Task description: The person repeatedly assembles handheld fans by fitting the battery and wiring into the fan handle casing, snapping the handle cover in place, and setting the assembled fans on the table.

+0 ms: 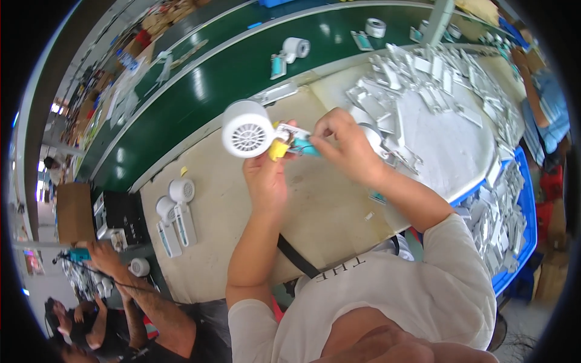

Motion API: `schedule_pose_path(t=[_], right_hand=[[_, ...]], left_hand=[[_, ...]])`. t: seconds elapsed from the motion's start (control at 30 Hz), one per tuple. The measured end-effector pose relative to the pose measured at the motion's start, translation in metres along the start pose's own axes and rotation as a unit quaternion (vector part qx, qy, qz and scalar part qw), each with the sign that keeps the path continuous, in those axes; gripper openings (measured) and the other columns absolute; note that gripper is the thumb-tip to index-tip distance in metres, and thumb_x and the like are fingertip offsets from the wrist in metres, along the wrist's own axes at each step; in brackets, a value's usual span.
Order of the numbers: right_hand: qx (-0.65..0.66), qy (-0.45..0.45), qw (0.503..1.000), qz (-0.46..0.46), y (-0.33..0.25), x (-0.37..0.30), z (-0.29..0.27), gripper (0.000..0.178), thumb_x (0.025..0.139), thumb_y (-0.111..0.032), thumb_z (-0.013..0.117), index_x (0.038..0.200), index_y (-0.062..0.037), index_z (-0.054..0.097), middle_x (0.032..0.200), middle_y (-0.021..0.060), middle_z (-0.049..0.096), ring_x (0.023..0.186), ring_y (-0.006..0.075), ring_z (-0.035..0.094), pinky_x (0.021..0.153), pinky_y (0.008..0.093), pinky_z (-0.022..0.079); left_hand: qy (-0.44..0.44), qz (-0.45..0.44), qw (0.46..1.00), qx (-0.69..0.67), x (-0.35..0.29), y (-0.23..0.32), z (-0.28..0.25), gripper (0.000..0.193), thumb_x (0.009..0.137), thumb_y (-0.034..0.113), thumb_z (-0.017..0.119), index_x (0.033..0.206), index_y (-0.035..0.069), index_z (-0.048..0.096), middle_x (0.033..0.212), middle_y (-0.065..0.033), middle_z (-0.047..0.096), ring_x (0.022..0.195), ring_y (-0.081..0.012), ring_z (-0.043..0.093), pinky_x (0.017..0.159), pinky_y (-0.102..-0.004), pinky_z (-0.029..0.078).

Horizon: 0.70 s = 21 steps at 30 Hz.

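Note:
My left hand (266,184) is closed around a white handheld fan (247,130), its round slotted grille facing me, just above the table. The fan's handle is uncovered, showing dark wires, a yellow piece (278,149) and a teal cylindrical battery (304,147). Thumb and fingers of my right hand (351,148) pinch at the battery's outer end; the exact contact is partly hidden. Behind my right wrist lies another white fan part (371,138). Farther left, two white fans (181,191) rest on the table, teal showing in their handles.
White plastic shells (423,78) are heaped at the right; more fill a blue crate (530,230). Beyond the beige table (327,224) runs a green conveyor belt (209,91) carrying fan units (296,48). Another person's hand (106,259) works at lower left, near a cardboard box (75,212).

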State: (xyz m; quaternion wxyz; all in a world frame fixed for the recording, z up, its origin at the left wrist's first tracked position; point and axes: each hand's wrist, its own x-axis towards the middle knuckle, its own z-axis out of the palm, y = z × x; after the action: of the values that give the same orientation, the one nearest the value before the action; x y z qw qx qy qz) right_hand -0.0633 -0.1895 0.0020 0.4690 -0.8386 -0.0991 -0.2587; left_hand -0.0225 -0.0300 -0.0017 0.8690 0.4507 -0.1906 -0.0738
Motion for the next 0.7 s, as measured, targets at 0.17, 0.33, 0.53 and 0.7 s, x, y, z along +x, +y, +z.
schedule_pose_path(t=[0.17,0.33,0.53,0.7], right_hand=[[-0.127,0.030,0.990,-0.060,-0.001,-0.035,-0.070,0.018,0.075,-0.007,0.064,0.092,-0.0073,0.059,0.094,0.0087,0.059,0.086,0.0258,0.056,0.075,0.0339,0.044],[-0.225,0.001,0.947,0.229,0.041,-0.062,-0.141,0.021,0.078,-0.002,0.055,0.099,-0.0053,0.059,0.099,0.0076,0.061,0.086,0.0250,0.058,0.078,0.0328,0.046],[-0.372,-0.168,0.901,-0.147,0.076,-0.042,-0.134,0.055,0.064,0.001,0.063,0.116,-0.0155,0.051,0.121,0.0052,0.049,0.113,0.0281,0.045,0.093,0.0371,0.041],[-0.358,-0.045,0.924,-0.128,0.096,-0.043,-0.138,0.036,0.068,0.000,0.062,0.102,-0.0124,0.061,0.114,0.0076,0.052,0.110,0.0306,0.047,0.092,0.0371,0.041]], left_hand=[[0.014,0.015,1.000,-0.004,0.005,0.007,-0.004,0.034,0.084,0.007,0.053,0.117,-0.001,0.047,0.119,-0.0179,0.052,0.109,-0.0271,0.053,0.070,-0.0322,0.049],[0.019,-0.019,1.000,-0.008,0.010,0.007,-0.006,0.032,0.087,0.008,0.048,0.118,0.000,0.047,0.121,-0.0186,0.050,0.110,-0.0268,0.052,0.076,-0.0345,0.048],[0.007,-0.120,0.989,-0.083,0.005,0.001,-0.013,0.033,0.088,0.009,0.043,0.120,0.001,0.045,0.125,-0.0194,0.047,0.109,-0.0261,0.052,0.084,-0.0364,0.048],[-0.001,-0.120,0.987,-0.110,0.005,-0.003,-0.008,0.032,0.088,0.012,0.045,0.119,0.001,0.045,0.124,-0.0174,0.048,0.108,-0.0245,0.052,0.086,-0.0371,0.047]])
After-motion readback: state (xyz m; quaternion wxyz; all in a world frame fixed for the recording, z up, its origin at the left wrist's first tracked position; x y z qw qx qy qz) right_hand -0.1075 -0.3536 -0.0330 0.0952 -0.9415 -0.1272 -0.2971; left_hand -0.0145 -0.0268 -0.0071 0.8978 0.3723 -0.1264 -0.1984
